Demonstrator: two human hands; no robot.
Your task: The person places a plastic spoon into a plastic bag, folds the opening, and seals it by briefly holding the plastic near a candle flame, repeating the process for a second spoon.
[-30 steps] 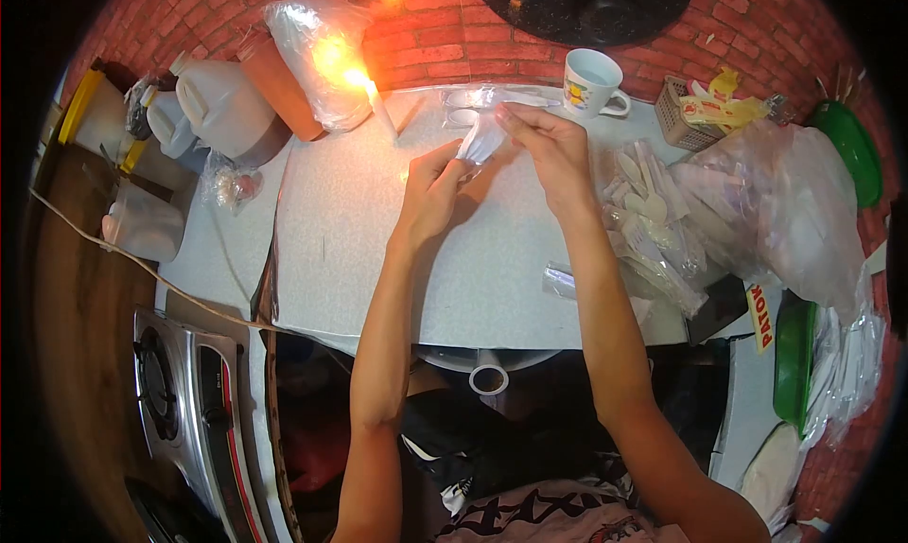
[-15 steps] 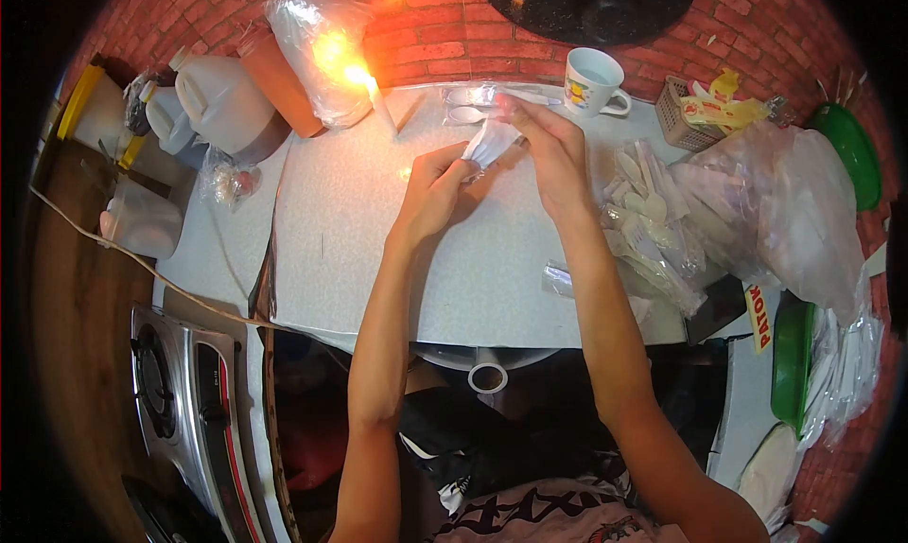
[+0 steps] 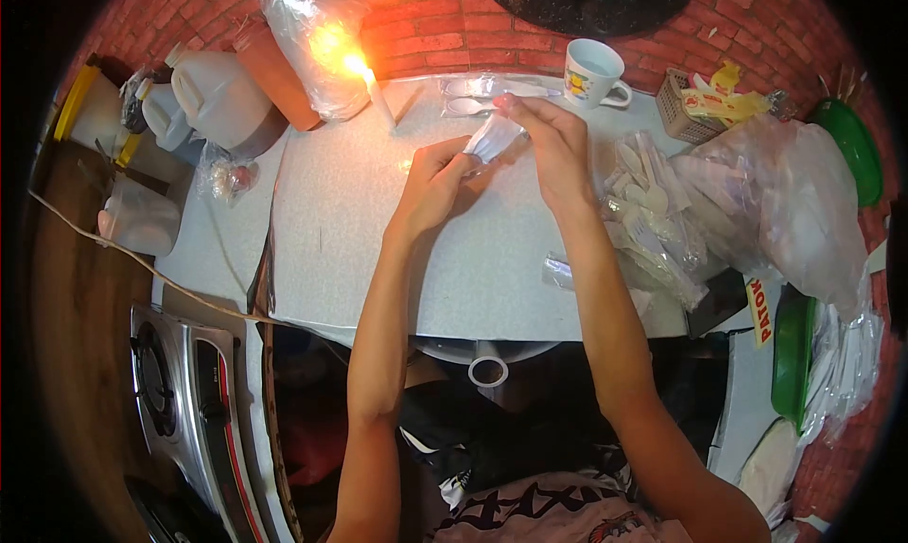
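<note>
Over the table's far middle, my left hand (image 3: 437, 182) pinches a thin white packet (image 3: 492, 140) with glossy clear edges; what lies inside is hard to make out. The thumb and fingers of my right hand (image 3: 556, 146) are pressed together at the packet's upper end. Just beyond my fingertips lie plastic spoons in clear wrappers (image 3: 467, 105). To the left a lit white candle (image 3: 380, 105) stands slightly tilted, apart from both hands.
A mug (image 3: 594, 74) and a small basket (image 3: 683, 113) stand at the back right. Bagged plastic cutlery (image 3: 653, 207) covers the table's right side. Jugs (image 3: 227, 103) and a plastic bag (image 3: 312, 46) line the back left. A gas stove (image 3: 184, 392) sits lower left.
The view has tilted slightly, so the table appears a little higher. Both hands keep their hold on the packet, with the right fingertips shifted only slightly.
</note>
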